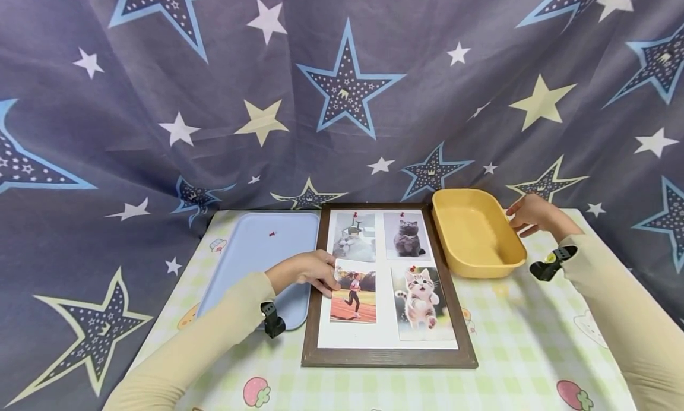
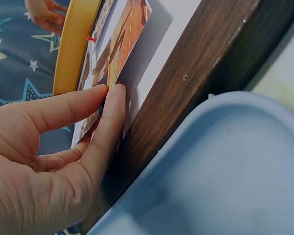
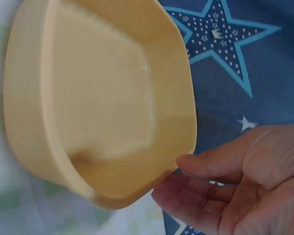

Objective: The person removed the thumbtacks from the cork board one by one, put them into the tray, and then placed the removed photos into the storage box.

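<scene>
My left hand (image 1: 312, 271) pinches the left edge of a photo of a runner (image 1: 353, 297) between thumb and forefinger. In the left wrist view the near side of that photo stands up off the white board (image 1: 386, 322) of a brown-framed pinboard. Three other photos are on the board, each with a red push pin at its top: a grey cat (image 1: 409, 239), a cat in a hat (image 1: 355, 242) and a striped kitten (image 1: 422, 304). My right hand (image 1: 534, 214) is beside a yellow bin (image 1: 472, 230), relaxed fingertips right at its rim.
Left of the board lies a blue tray (image 1: 247, 239) with a red push pin (image 1: 272, 233) on it. The dark wooden frame (image 1: 390, 358) stands slightly above the checked tablecloth (image 1: 320, 393). Behind the table hangs a star-patterned curtain (image 1: 224, 96). Each wrist wears a black strap.
</scene>
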The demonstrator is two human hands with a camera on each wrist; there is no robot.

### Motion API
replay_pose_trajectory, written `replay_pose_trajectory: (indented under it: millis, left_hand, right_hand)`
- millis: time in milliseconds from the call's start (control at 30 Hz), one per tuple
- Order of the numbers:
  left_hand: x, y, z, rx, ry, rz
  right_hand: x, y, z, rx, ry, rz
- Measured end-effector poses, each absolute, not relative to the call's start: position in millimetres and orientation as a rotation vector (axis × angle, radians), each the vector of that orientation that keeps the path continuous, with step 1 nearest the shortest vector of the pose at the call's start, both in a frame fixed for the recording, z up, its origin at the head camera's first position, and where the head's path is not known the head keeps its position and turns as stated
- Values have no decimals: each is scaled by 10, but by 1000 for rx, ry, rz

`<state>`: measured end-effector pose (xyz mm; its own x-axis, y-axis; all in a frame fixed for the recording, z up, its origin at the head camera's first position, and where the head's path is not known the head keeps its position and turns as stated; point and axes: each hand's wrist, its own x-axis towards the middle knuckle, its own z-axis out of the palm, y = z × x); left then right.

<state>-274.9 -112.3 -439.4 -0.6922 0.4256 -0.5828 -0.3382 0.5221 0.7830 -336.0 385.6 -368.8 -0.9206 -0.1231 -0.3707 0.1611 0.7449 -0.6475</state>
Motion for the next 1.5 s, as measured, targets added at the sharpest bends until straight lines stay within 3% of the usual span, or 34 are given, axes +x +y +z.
replay_pose_trajectory:
  millis: [567,1033,1500]
  left_hand:
    - [-2866,-1278,-4494,102,1864,1374]
    - [-2935,-1336,-4302,69,1826,1444]
    - [-3102,-1021,-3881,68,1858,1448]
  right_hand:
    - [-3362,4006,-3794,100,2411,-1155]
    - [-3355,4072,-3832,142,2350,-1229]
    - [-3371,4093,-3865,167,2355,-1246]
